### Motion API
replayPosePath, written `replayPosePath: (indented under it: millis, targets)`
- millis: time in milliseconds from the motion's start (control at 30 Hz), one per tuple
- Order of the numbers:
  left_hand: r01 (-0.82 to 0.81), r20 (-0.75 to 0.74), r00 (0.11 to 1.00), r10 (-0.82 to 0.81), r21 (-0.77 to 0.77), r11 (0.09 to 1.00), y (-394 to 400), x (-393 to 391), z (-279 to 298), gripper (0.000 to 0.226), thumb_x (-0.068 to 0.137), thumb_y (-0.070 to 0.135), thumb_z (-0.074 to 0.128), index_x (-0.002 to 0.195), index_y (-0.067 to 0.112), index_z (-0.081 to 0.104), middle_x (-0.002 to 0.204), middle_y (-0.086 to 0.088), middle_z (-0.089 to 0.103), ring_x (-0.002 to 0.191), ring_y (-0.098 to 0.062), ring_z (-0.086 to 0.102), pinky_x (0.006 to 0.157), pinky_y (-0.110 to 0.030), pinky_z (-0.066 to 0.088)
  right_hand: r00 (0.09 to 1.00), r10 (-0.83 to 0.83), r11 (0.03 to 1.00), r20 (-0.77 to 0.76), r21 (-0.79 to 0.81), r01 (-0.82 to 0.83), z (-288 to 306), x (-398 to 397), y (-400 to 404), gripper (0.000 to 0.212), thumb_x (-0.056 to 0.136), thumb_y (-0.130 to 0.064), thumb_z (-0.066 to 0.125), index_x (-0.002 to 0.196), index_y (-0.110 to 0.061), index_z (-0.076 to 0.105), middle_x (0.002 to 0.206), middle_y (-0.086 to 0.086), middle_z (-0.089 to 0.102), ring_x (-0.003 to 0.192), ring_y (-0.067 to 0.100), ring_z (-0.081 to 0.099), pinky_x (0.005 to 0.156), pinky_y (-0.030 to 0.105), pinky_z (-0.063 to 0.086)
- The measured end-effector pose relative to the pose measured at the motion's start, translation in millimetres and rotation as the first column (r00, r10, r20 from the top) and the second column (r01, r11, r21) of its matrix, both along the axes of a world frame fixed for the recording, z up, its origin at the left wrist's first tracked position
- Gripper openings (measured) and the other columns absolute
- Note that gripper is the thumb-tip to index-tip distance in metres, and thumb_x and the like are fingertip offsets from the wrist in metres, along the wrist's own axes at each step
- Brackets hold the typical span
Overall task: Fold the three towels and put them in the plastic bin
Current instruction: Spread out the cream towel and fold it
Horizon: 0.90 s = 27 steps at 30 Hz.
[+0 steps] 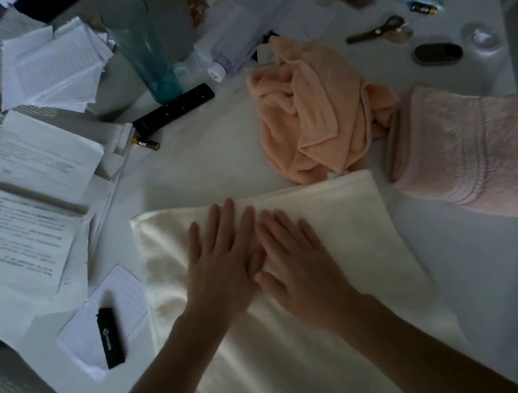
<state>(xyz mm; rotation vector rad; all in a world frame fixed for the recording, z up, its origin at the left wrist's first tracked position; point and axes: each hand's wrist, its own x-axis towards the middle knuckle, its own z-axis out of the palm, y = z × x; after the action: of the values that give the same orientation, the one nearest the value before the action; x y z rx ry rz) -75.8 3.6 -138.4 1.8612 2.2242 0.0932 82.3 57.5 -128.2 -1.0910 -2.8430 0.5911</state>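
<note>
Your hands: left hand (219, 265) and right hand (301, 265) lie flat, fingers straight, pressing the cream towel (340, 216).
Cream towel: bed's near edge, lower end cut off.
Other towels: peach towel (316, 117) crumpled, pink towel (472, 155) folded, right edge.
Hard to see: dim light.

Towels and clutter on table (197, 169)
Flat towel (340, 216) nearest, under both hands; crumpled towel (317, 123) behind it, folded towel (471, 152) right; papers (29, 219) left.
</note>
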Motion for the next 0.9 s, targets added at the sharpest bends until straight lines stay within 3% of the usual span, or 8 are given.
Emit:
replayPosePath:
  millis: [200,367,500,600,700,800,900]
  targets:
    - [-0.037,-0.097,0.995,0.028,-0.097,0.995,-33,-42,-4,0.079,0.094,0.07,0.016,0.16,0.027,0.008,0.168,-0.007,0.004,0.154,-0.032,0.004,0.121,-0.057,0.012,0.974,-0.069,0.993,0.214,0.111,0.046,-19,31,46,0.077,0.094,-0.053,0.023,0.158,-0.012,0.008,0.166,0.005,0.0,0.153,0.02,-0.004,0.123,0.046,0.008]
    - [-0.1,-0.067,0.994,0.09,-0.177,0.979,-15,-39,6,0.083,0.085,0.078,-0.002,0.155,0.036,-0.015,0.166,-0.002,-0.019,0.152,-0.027,-0.018,0.122,-0.053,-0.003,0.952,-0.145,0.985,0.269,0.132,0.113,-16,45,62,0.078,0.094,-0.053,0.02,0.157,-0.012,0.0,0.166,0.005,-0.008,0.153,0.02,-0.009,0.123,0.047,0.003]
    - [-0.132,0.058,0.989,0.139,-0.105,0.986,-3,-11,8,0.079,0.085,0.08,-0.008,0.155,0.043,-0.008,0.164,0.008,-0.02,0.151,-0.023,-0.02,0.121,-0.057,-0.003,0.959,-0.212,0.974,0.188,0.125,0.19,-11,33,43,0.078,0.093,-0.051,0.021,0.157,-0.008,0.006,0.166,0.01,-0.001,0.153,0.025,-0.002,0.122,0.049,-0.002]
    - [-0.026,-0.014,1.0,0.024,-0.098,0.995,-19,12,-7,0.076,0.089,0.075,0.004,0.156,0.041,-0.008,0.166,0.003,-0.019,0.151,-0.028,-0.019,0.118,-0.064,0.002,0.984,-0.049,0.993,0.173,0.115,0.029,-19,38,15,0.076,0.094,-0.051,0.027,0.157,-0.011,0.014,0.166,0.008,0.004,0.153,0.025,0.002,0.122,0.051,0.006]
    - [-0.059,-0.04,0.998,0.055,-0.116,0.992,-19,-12,-16,0.09,0.078,0.09,0.013,0.152,0.048,-0.015,0.165,0.005,-0.023,0.151,-0.032,-0.02,0.117,-0.065,-0.004,0.946,-0.195,0.975,0.258,0.153,0.159,-17,65,40,0.077,0.094,-0.053,0.027,0.158,-0.013,0.007,0.166,0.008,0.0,0.153,0.026,-0.001,0.122,0.048,0.005]
    - [-0.208,-0.057,0.978,0.202,-0.133,0.969,-16,-33,-11,0.089,0.079,0.09,0.013,0.152,0.048,-0.016,0.166,0.002,-0.02,0.151,-0.032,-0.018,0.116,-0.065,-0.007,0.895,-0.353,0.934,0.272,0.161,0.319,-2,87,62,0.077,0.098,-0.047,0.033,0.156,-0.005,0.005,0.165,0.015,0.001,0.152,0.031,0.003,0.121,0.05,0.008]
    - [-0.226,0.004,0.974,0.227,-0.073,0.971,-25,11,-6,0.081,0.088,0.078,0.01,0.155,0.039,-0.013,0.167,-0.004,-0.015,0.152,-0.032,-0.016,0.118,-0.064,-0.002,0.949,-0.27,0.957,0.164,0.158,0.245,7,75,25,0.08,0.094,-0.05,0.028,0.156,-0.004,0.007,0.165,0.015,0.0,0.153,0.031,0.001,0.123,0.052,0.004]
